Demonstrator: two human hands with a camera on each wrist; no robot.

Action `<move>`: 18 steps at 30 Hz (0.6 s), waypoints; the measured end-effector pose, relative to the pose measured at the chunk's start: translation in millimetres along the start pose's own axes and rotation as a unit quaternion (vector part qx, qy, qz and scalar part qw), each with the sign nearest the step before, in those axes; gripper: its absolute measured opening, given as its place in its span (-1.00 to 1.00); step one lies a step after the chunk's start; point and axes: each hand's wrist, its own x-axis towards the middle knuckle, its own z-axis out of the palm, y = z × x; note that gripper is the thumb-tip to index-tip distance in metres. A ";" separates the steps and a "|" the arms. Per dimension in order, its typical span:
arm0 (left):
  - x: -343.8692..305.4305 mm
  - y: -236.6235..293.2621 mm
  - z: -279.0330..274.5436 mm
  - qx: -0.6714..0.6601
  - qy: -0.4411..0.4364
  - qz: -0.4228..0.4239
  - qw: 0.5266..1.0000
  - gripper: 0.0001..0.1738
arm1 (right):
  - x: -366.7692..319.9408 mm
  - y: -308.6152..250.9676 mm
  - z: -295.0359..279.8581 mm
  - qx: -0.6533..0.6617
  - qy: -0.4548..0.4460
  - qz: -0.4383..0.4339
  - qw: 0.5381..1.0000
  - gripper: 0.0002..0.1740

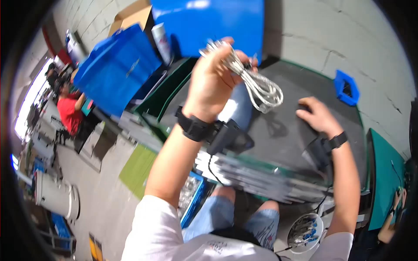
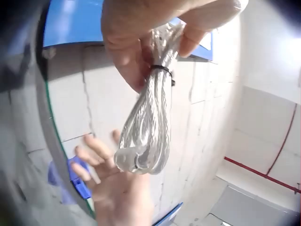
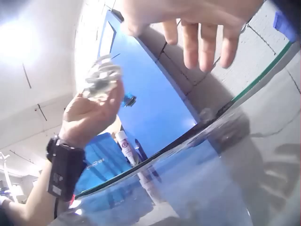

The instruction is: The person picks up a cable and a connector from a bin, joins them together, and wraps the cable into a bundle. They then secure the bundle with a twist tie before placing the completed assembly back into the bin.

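Raised over the grey worktop (image 1: 300,78), my left hand (image 1: 209,85) grips a coiled bundle of clear-jacketed silver cable (image 1: 263,89). In the left wrist view the cable coil (image 2: 150,113) hangs below thumb and fingers, a black tie (image 2: 161,69) round its neck. The cable's upper end is partly hidden in the hand. My right hand (image 1: 321,116) is apart from the bundle, low over the right part of the worktop, with nothing in it. Its fingers (image 3: 207,47) extend loosely in the right wrist view.
A large blue bin (image 1: 115,65) and a spray can (image 1: 161,43) stand at the back left, beside a tall blue panel (image 1: 217,21). A small blue bin (image 1: 347,87) sits far right. Below the front edge are a white bucket (image 1: 320,226) of parts and a blue tray (image 1: 191,209).
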 end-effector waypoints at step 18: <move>-558.4 -73.0 -389.2 0.331 0.639 -0.301 0.625 -0.54 | 2.6 -4.4 12.4 0.049 -0.094 0.084 0.991 -0.61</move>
